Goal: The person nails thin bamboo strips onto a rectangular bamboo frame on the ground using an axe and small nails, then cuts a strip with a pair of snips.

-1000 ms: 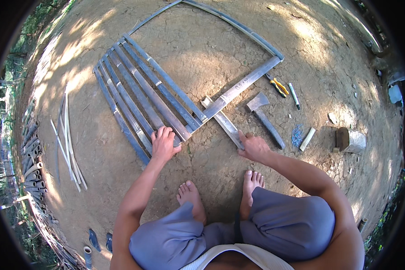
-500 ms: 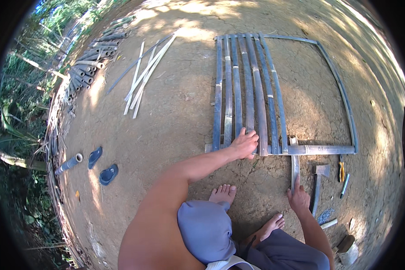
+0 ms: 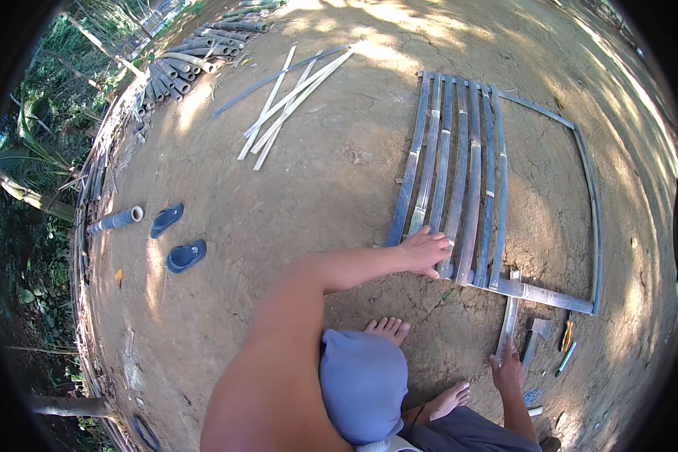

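Dark split-bamboo slats (image 3: 459,177) lie side by side across a rectangular bamboo frame (image 3: 597,226) on the ground. My left hand (image 3: 427,250) rests on the near ends of the slats, thumb and fingers apart, hiding the ends beneath it. To its right, a short split-bamboo strip (image 3: 509,325) reaches under the frame's near rail (image 3: 556,296) and points toward me. My right hand (image 3: 508,371) holds the near end of this strip, index finger stretched along it. Just right of that strip lies a hatchet (image 3: 538,331).
Pliers with yellow handles (image 3: 566,335) and a teal marker (image 3: 566,359) lie right of the hatchet. Pale bamboo strips (image 3: 294,105) are at the far left, before stacked bamboo poles (image 3: 203,53). Dark sandals (image 3: 186,257) and a bamboo tube (image 3: 117,219) lie left.
My view has turned, so the frame and tools appear farther right and tilted. My left hand's fingers look more spread on the slats. The right hand stays on the strip.
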### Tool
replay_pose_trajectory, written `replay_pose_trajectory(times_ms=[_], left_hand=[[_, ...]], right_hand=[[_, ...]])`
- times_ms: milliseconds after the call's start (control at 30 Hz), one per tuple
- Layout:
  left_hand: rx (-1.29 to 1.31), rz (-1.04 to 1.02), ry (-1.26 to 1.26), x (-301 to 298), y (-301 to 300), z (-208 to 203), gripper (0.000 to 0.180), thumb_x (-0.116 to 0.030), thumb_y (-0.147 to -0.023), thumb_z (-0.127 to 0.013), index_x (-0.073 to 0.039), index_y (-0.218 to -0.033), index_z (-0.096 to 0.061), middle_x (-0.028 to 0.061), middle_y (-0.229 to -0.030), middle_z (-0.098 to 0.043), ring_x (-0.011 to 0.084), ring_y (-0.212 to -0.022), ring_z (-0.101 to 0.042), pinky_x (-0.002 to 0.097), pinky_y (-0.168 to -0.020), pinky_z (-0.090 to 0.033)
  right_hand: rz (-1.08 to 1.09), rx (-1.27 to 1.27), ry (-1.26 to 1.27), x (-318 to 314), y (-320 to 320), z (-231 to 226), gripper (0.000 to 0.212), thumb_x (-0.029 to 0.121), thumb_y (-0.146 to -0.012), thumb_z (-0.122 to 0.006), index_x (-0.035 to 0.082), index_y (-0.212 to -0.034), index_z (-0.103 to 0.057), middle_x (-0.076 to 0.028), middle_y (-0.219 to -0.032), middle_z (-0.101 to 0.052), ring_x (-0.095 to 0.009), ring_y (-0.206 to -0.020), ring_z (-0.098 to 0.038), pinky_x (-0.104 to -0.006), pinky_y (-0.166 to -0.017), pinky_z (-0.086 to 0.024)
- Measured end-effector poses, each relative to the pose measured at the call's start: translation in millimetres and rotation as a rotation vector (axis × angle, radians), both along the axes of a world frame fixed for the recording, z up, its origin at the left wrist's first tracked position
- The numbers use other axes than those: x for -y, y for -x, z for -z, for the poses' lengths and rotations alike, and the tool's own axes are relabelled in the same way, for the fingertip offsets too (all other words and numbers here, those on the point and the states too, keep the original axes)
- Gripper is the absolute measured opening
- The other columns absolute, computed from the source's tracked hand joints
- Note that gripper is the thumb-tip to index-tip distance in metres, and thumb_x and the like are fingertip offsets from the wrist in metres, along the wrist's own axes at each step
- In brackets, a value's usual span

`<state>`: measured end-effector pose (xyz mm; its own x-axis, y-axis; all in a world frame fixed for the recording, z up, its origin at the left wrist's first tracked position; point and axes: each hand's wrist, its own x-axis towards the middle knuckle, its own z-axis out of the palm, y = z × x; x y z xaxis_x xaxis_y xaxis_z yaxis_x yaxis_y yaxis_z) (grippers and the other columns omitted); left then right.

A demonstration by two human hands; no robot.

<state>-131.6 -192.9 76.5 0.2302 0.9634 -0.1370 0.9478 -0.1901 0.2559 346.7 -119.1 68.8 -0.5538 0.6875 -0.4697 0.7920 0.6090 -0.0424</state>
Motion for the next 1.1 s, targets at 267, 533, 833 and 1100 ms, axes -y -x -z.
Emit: replay_pose_trajectory(times_ms=[267,533,833,1100], left_hand=[[-0.183,-0.739,0.079,136,273,9,0.056,-0.044,-0.090,-0.074,-0.010,-0.135,-0.067,0.0187,-0.136,-0.064,0.0374,-0.134,-0.057,0.0609,-0.112,-0.042],[-0.417,-1.575,-0.046,227,485,56,0.066,-0.041,-0.092,-0.073,-0.005,-0.144,-0.055,0.0201,-0.149,-0.055,0.0386,-0.138,-0.053,0.0568,-0.112,-0.046],[-0.656,-1.356,0.128,206,527,61,0.039,-0.038,-0.109,-0.051,-0.004,-0.118,-0.068,0.0140,-0.124,-0.073,0.0336,-0.118,-0.069,0.0585,-0.093,-0.055],[1.045,-1.530,-0.368,169,358,6,0.042,-0.037,-0.115,-0.042,-0.003,-0.104,-0.065,0.0030,-0.072,-0.061,0.0131,-0.061,-0.057,0.0318,-0.058,-0.049]], right_hand=[[0.061,-0.048,-0.058,-4,-44,-76,0.072,0.033,-0.089,-0.078,0.007,-0.151,-0.053,-0.021,-0.094,-0.070,-0.043,-0.082,-0.070,-0.0534,-0.075,-0.056],[0.524,0.361,0.181,-1,-106,-151,0.064,0.046,-0.096,-0.072,0.013,-0.149,-0.058,-0.023,-0.123,-0.067,-0.042,-0.111,-0.065,-0.0594,-0.090,-0.052],[0.566,0.420,0.174,-14,-155,-173,0.061,0.034,-0.089,-0.077,0.005,-0.141,-0.063,-0.019,-0.093,-0.069,-0.039,-0.086,-0.068,-0.0535,-0.079,-0.054],[0.063,-0.044,0.053,-84,32,-168,0.053,0.024,-0.085,-0.080,-0.001,-0.131,-0.069,-0.015,-0.077,-0.069,-0.033,-0.070,-0.070,-0.0451,-0.067,-0.054]])
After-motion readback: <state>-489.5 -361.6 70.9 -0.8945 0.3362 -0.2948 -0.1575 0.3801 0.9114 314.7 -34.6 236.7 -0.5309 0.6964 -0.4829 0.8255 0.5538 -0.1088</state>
